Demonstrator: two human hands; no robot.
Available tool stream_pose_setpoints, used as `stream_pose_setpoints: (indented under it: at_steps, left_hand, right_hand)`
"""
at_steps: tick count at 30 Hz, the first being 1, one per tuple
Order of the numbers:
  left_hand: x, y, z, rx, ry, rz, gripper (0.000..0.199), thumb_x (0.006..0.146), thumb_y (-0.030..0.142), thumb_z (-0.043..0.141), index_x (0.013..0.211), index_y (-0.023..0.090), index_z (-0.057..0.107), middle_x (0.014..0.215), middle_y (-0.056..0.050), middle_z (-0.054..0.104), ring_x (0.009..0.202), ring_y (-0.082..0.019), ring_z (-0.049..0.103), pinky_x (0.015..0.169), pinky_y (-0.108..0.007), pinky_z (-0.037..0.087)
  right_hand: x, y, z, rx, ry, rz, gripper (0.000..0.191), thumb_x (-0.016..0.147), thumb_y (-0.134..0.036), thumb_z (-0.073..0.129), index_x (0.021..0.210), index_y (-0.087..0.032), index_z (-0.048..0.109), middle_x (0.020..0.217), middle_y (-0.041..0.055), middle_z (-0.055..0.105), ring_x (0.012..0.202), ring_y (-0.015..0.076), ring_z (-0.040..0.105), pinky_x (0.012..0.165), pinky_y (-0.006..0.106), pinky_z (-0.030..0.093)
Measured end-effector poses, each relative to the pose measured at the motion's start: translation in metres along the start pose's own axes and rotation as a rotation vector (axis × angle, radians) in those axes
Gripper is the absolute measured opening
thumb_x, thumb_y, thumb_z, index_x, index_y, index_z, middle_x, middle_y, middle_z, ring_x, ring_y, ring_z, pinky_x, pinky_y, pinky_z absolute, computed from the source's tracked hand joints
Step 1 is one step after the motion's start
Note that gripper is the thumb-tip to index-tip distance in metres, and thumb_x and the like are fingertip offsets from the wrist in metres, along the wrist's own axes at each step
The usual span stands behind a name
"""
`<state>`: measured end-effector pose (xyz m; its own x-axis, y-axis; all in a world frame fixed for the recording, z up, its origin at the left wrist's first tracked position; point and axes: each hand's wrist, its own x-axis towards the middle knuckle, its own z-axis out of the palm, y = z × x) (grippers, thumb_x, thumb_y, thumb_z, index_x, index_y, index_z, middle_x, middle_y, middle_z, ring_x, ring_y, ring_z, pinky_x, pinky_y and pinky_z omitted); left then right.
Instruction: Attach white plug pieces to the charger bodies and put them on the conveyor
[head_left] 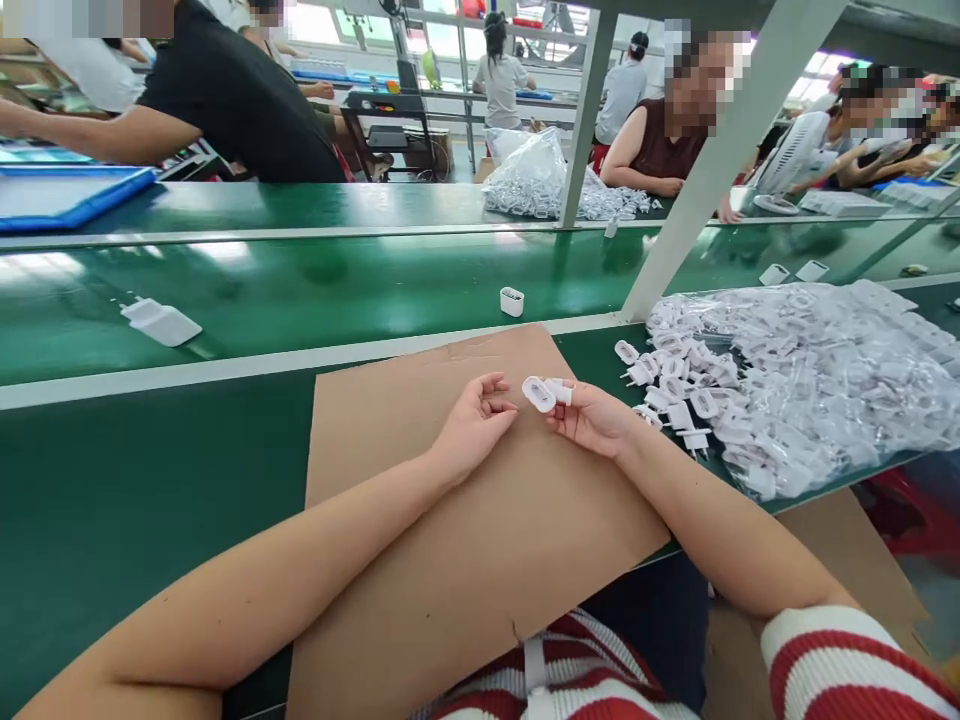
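Head view: right hand (pixel 598 418) holds white casing (pixel 538 394), any lettering illegible.

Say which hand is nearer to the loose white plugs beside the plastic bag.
Right. The right hand, holding white plastic, is just to the left of the loose white plugs; the left hand is farther left, over the cardboard.

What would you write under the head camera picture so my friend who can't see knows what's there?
A person's right hand holds a small white plastic piece over brown cardboard, with the left hand close by. To the right, many white pieces lie beside and inside a clear plastic bag. Other people are beyond the green work surface.
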<state>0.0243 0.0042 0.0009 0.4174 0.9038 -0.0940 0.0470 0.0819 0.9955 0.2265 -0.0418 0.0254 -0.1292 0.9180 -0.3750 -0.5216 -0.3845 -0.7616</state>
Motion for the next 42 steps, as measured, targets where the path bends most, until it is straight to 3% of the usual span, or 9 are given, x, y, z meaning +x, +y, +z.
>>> stream_pose_setpoints:
  at_steps: [4, 10, 17, 22, 28, 31, 34, 37, 42]
  left_hand:
    - [0.047, 0.014, -0.011, 0.234, 0.172, -0.024, 0.054, 0.082, 0.019, 0.069, 0.135, 0.017, 0.057, 0.140, -0.015, 0.060, 0.096, -0.021, 0.069, 0.088, -0.039, 0.058]
    - [0.159, 0.033, -0.035, 0.630, 0.267, 0.245, 0.093, 0.065, 0.008, 0.083, 0.152, 0.018, 0.052, 0.166, -0.014, 0.040, 0.153, -0.039, 0.032, 0.128, -0.047, 0.026]
    - [0.206, 0.025, -0.035, 0.694, 0.230, 0.262, 0.040, 0.076, 0.016, 0.077, 0.115, 0.017, 0.070, 0.114, -0.011, 0.069, 0.097, -0.025, 0.065, 0.093, -0.040, 0.052]
    - [0.163, 0.030, -0.028, 0.710, 0.275, 0.405, 0.028, 0.079, 0.028, 0.077, 0.104, 0.019, 0.070, 0.109, -0.007, 0.066, 0.098, -0.023, 0.060, 0.091, -0.036, 0.049]
    - [0.032, 0.020, -0.008, 0.583, 0.016, 0.353, 0.031, 0.082, 0.044, 0.080, 0.106, 0.024, 0.075, 0.104, -0.003, 0.071, 0.089, -0.020, 0.063, 0.080, -0.032, 0.052]
    - [-0.011, 0.013, -0.004, 0.544, -0.076, 0.327, 0.033, 0.085, 0.044, 0.078, 0.112, 0.024, 0.074, 0.106, -0.004, 0.070, 0.090, -0.020, 0.064, 0.082, -0.032, 0.053]
    - [-0.021, 0.009, -0.005, 0.494, -0.122, 0.324, 0.034, 0.088, 0.046, 0.077, 0.114, 0.023, 0.073, 0.106, -0.006, 0.069, 0.092, -0.021, 0.065, 0.082, -0.033, 0.054]
    - [-0.016, 0.008, -0.008, 0.435, -0.150, 0.328, 0.030, 0.088, 0.049, 0.076, 0.104, 0.022, 0.075, 0.099, -0.005, 0.067, 0.087, -0.020, 0.065, 0.080, -0.032, 0.054]
    - [-0.013, 0.010, -0.010, 0.421, -0.149, 0.342, 0.027, 0.088, 0.046, 0.075, 0.097, 0.021, 0.075, 0.093, -0.005, 0.065, 0.086, -0.021, 0.064, 0.076, -0.032, 0.051]
  right_hand:
    - [0.006, 0.004, -0.004, 0.087, -0.004, 0.084, 0.016, 0.082, -0.012, 0.080, 0.096, -0.017, 0.073, 0.079, -0.0009, 0.072, 0.065, 0.0072, 0.064, 0.067, 0.018, 0.058]
    - [0.009, 0.005, -0.004, 0.054, -0.062, 0.075, 0.027, 0.076, -0.016, 0.088, 0.100, -0.017, 0.077, 0.080, -0.0019, 0.072, 0.063, 0.0055, 0.061, 0.068, 0.017, 0.058]
    - [0.000, 0.003, 0.003, -0.119, -0.029, -0.037, 0.043, 0.062, -0.026, 0.096, 0.101, -0.019, 0.078, 0.096, 0.0030, 0.078, 0.072, 0.0096, 0.068, 0.074, 0.024, 0.059]
    - [-0.011, -0.008, 0.007, -0.266, 0.003, -0.289, 0.034, 0.069, -0.043, 0.092, 0.084, -0.019, 0.074, 0.090, 0.0040, 0.076, 0.086, 0.0160, 0.070, 0.087, 0.033, 0.057]
    - [-0.014, -0.011, 0.006, -0.535, 0.331, -0.738, 0.049, 0.069, -0.027, 0.088, 0.114, -0.025, 0.068, 0.113, 0.0039, 0.073, 0.090, 0.0157, 0.070, 0.088, 0.035, 0.059]
    - [-0.022, -0.009, 0.008, -0.743, 0.296, -0.828, 0.035, 0.079, -0.024, 0.082, 0.111, -0.026, 0.069, 0.110, 0.0036, 0.074, 0.093, 0.0168, 0.071, 0.090, 0.036, 0.060]
    - [-0.031, -0.008, 0.009, -1.065, 0.116, -0.863, 0.018, 0.091, -0.020, 0.070, 0.106, -0.027, 0.076, 0.106, 0.0039, 0.075, 0.098, 0.0192, 0.071, 0.090, 0.038, 0.060]
    - [-0.035, -0.005, 0.011, -1.309, 0.000, -0.944, 0.029, 0.097, -0.018, 0.061, 0.119, -0.030, 0.075, 0.111, 0.0055, 0.073, 0.105, 0.0210, 0.070, 0.091, 0.040, 0.060]
    - [-0.031, 0.001, 0.019, -1.489, 0.083, -1.065, 0.032, 0.099, -0.020, 0.064, 0.129, -0.029, 0.065, 0.111, 0.0058, 0.077, 0.100, 0.0219, 0.073, 0.087, 0.038, 0.061]
